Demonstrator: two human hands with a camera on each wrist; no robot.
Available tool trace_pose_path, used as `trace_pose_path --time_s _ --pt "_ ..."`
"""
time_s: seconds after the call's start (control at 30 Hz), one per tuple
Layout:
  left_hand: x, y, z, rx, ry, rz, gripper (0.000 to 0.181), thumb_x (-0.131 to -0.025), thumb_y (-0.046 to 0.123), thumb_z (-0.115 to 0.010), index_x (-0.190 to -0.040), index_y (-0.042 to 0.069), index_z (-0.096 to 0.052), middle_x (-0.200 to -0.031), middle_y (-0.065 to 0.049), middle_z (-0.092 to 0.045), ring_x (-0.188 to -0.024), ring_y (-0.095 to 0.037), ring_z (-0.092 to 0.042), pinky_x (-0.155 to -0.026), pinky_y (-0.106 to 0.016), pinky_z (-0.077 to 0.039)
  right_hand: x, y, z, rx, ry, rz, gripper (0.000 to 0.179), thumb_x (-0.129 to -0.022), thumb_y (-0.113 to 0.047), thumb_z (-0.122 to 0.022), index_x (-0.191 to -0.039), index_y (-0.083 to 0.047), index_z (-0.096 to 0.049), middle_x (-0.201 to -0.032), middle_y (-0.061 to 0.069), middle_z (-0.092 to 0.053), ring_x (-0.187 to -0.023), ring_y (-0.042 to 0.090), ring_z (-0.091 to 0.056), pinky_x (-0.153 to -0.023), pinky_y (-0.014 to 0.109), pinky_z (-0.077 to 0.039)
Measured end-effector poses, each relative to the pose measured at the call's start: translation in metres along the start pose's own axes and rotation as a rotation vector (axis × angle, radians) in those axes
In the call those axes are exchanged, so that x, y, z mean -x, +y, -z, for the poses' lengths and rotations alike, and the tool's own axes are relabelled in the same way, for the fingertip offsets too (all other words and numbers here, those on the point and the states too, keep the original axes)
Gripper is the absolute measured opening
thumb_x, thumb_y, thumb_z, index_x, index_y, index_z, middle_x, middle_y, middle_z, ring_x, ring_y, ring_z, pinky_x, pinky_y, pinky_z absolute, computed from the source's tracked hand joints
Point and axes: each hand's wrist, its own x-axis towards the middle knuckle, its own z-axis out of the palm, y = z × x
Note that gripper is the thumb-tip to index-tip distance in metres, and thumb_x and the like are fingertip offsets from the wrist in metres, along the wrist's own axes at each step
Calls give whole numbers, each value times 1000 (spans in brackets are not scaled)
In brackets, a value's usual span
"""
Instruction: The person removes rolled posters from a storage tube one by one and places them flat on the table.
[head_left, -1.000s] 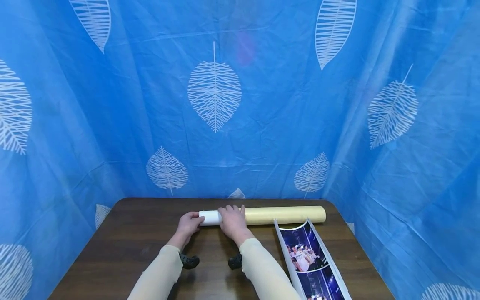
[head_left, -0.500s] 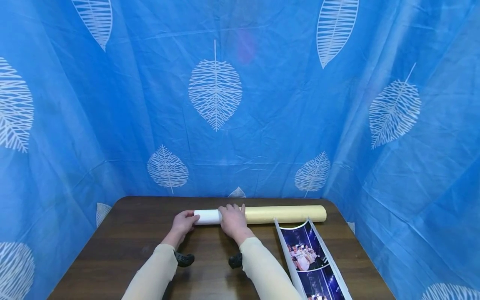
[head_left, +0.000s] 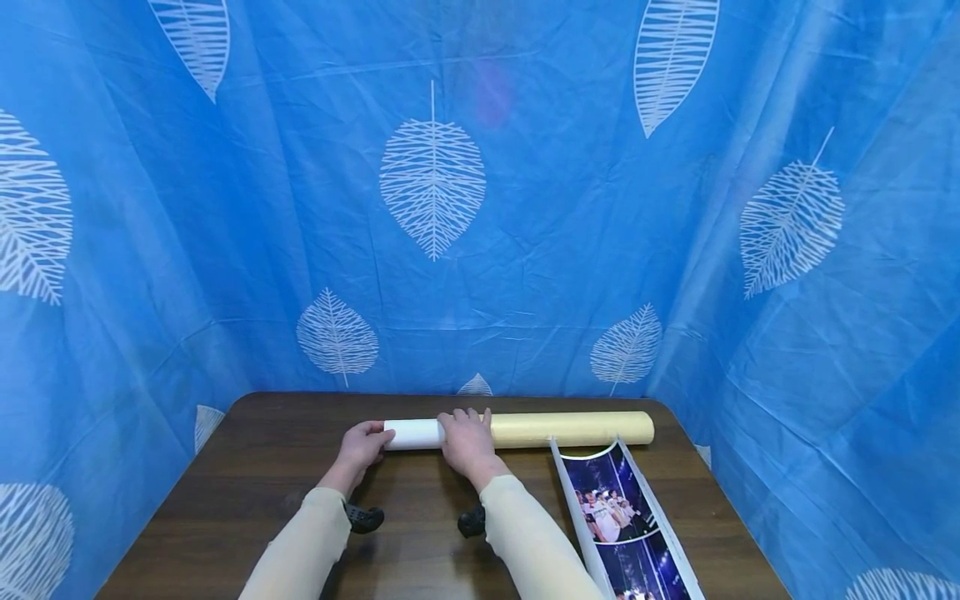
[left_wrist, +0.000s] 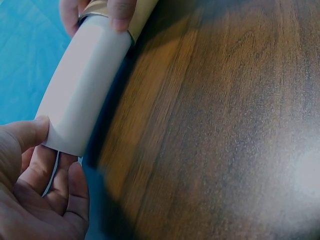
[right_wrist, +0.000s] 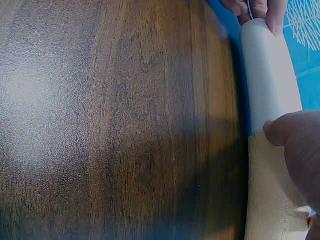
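Pinching white roll (head_left: 414,434) at its left end: left hand (head_left: 360,447); right hand (head_left: 467,442) gripping yellow tube (head_left: 573,429) around it, far side of table (head_left: 225,500). Possible trouble: hard pinch could crease the rim; slack right grip could let yellow tube slide

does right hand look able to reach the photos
Probably yes: nothing seems to stand between the right hand and the photos, though it grips the yellow tube.

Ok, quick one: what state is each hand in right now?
Left hand: closed, pinching the near end of the roll.
Right hand: closed, gripping the tube where the roll sticks out.
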Motion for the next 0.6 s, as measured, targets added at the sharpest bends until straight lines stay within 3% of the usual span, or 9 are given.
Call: trace_pose_path --time_s 0.6 --pt "1 -1 11 -18 -14 13 47 -104 17 -60 -142 -9 -50 -141 -32 -48 -120 -42 -52 -104 -54 -48 0 -2 3 -5 -10 -7 37 -93 -23 -74 -129 -20 -66 -127 7 -66 -124 35 -57 -111 68 -32"
